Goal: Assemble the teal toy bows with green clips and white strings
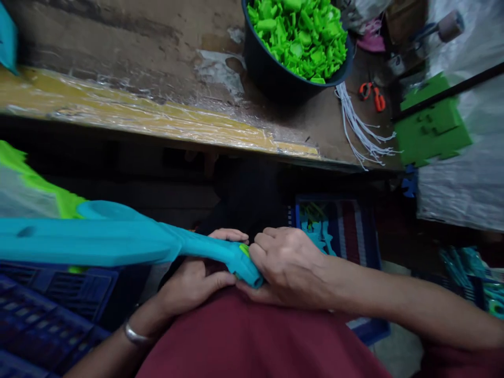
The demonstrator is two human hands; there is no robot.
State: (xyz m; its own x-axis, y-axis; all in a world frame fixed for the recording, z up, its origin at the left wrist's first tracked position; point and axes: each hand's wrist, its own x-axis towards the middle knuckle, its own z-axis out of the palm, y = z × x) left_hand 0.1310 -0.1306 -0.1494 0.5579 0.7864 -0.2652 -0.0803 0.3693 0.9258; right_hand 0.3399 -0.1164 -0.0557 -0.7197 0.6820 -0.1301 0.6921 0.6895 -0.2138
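Note:
A long turquoise plastic toy part (pixel 118 239) stretches from the left edge to my lap, its narrow end against my maroon shirt. My left hand (pixel 197 283) wraps around this narrow end from beneath, thumb on the near side and fingertips on the far side. My right hand (pixel 289 265) is closed at the tip, its fingers pressed against a small bright green piece (pixel 244 249) set there. What else lies under the right fingers is hidden. Beyond the toy part on the left, a bright green jagged-edged piece (pixel 39 184) shows, partly cut off by the frame.
A dark bucket (pixel 291 86) full of small green plastic pieces stands on the worn bench (pixel 137 47). White cords (pixel 362 128) and orange-handled scissors (pixel 372 96) lie to its right. Blue crates (pixel 51 315) sit at lower left; another crate (pixel 376 252) holds turquoise parts under the bench.

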